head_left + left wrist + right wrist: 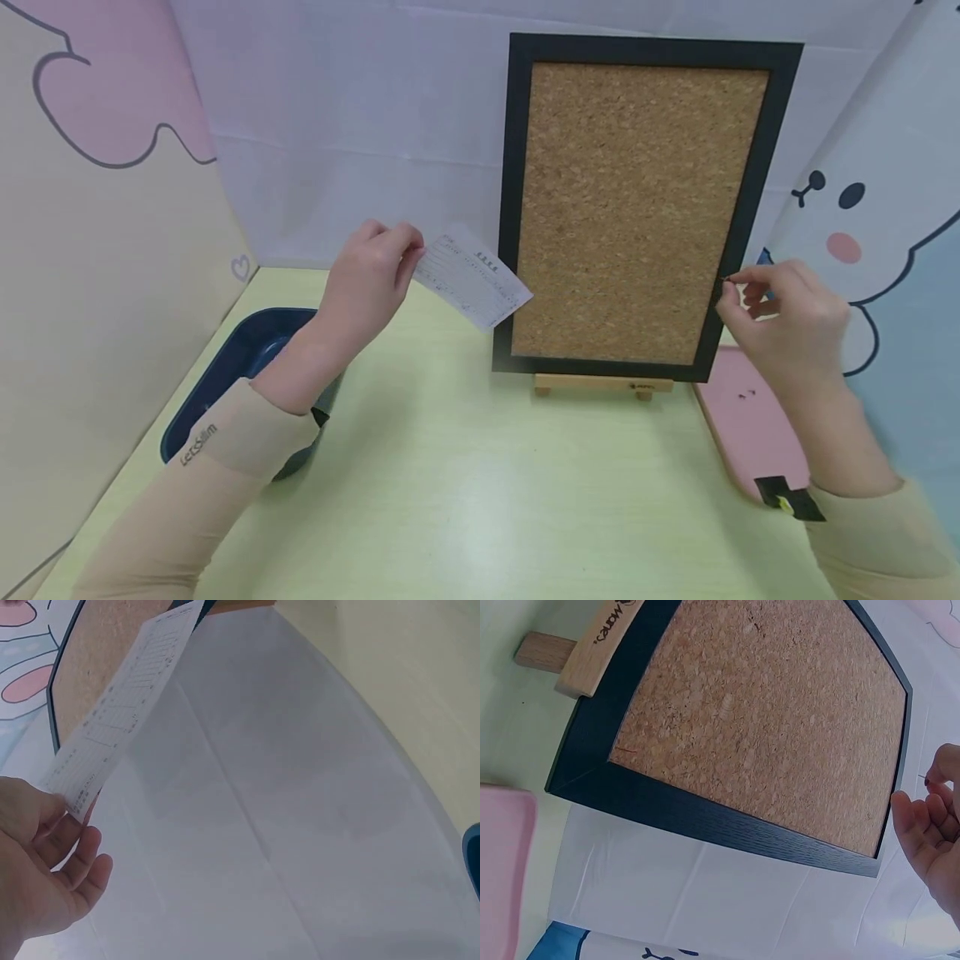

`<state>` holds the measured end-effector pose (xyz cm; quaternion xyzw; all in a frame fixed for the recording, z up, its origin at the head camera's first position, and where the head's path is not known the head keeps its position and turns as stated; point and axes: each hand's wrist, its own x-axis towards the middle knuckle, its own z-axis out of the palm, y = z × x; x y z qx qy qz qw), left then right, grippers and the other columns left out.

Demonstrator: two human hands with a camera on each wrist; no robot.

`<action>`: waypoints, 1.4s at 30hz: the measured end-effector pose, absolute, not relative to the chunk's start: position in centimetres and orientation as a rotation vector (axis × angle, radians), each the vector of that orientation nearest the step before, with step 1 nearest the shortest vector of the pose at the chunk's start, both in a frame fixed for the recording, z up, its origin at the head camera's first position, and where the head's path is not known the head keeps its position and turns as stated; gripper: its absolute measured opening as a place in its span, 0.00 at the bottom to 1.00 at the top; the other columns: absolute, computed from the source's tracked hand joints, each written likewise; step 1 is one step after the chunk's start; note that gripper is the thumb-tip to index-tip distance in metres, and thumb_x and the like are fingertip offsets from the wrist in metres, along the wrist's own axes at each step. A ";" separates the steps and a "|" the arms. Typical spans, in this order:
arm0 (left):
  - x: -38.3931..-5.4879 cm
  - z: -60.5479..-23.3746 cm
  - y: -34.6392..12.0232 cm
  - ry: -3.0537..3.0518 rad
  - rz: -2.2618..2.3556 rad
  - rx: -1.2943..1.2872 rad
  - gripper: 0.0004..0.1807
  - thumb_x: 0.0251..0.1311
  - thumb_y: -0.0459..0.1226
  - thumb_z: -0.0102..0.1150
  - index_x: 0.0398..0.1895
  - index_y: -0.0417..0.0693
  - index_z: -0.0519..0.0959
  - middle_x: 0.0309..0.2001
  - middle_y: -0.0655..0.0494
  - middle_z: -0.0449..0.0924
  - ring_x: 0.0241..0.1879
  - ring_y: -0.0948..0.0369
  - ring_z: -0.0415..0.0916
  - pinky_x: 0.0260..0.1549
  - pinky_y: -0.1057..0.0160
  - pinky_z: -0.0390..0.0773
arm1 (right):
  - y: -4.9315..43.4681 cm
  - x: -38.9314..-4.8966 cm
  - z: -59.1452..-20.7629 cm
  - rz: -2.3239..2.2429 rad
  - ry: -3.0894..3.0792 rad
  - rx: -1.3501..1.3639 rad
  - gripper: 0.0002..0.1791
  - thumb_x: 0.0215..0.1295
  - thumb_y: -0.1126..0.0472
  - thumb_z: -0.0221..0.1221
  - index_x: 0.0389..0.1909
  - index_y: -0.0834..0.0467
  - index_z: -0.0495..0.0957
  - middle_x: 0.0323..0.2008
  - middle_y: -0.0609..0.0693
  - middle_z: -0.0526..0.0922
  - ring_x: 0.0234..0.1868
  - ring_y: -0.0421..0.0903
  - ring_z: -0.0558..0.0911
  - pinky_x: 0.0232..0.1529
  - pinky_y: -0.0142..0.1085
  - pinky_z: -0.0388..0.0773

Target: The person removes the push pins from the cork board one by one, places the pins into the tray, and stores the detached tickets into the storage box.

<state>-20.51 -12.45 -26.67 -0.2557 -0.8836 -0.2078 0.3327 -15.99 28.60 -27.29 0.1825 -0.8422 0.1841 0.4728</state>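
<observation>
My left hand pinches one corner of a white printed paper slip between thumb and fingers. The slip is tilted, its lower right corner overlapping the left edge of the corkboard in the head view. Lines of small print show on the slip in the left wrist view. Near the board's right edge, my right hand pinches a tiny pin between thumb and index finger. Its thin point sticks out from the fingertips. The black-framed corkboard stands upright on a small wooden easel.
A dark blue bin stands at the left, partly behind my left forearm. On the right lies a pink tray with a few tiny dark items on it, partly covered by my right arm. White cloth hangs behind the pale table.
</observation>
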 end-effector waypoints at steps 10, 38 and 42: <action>-20.1 -25.5 -15.2 -2.342 -0.495 -0.694 0.04 0.64 0.26 0.52 0.40 0.37 0.74 0.36 0.44 0.79 0.33 0.52 0.69 0.29 0.59 0.71 | 29.7 -15.5 -27.7 0.439 -2.058 0.365 0.10 0.56 0.66 0.57 0.29 0.72 0.79 0.21 0.62 0.76 0.24 0.38 0.69 0.38 0.09 0.58; -18.5 -22.2 -23.3 -2.760 -0.350 -0.664 0.07 0.62 0.26 0.52 0.39 0.45 0.74 0.33 0.46 0.75 0.34 0.52 0.66 0.27 0.57 0.66 | 34.3 -14.7 -31.0 0.339 -2.191 0.207 0.10 0.55 0.67 0.57 0.29 0.72 0.79 0.21 0.63 0.76 0.28 0.56 0.73 0.36 0.12 0.50; -19.0 -22.3 -24.7 -2.893 -0.393 -0.644 0.05 0.64 0.26 0.50 0.39 0.44 0.73 0.32 0.47 0.74 0.33 0.52 0.68 0.29 0.57 0.67 | 34.6 -14.7 -31.3 0.329 -2.225 0.198 0.10 0.56 0.67 0.56 0.29 0.72 0.78 0.21 0.63 0.75 0.30 0.57 0.72 0.35 0.18 0.51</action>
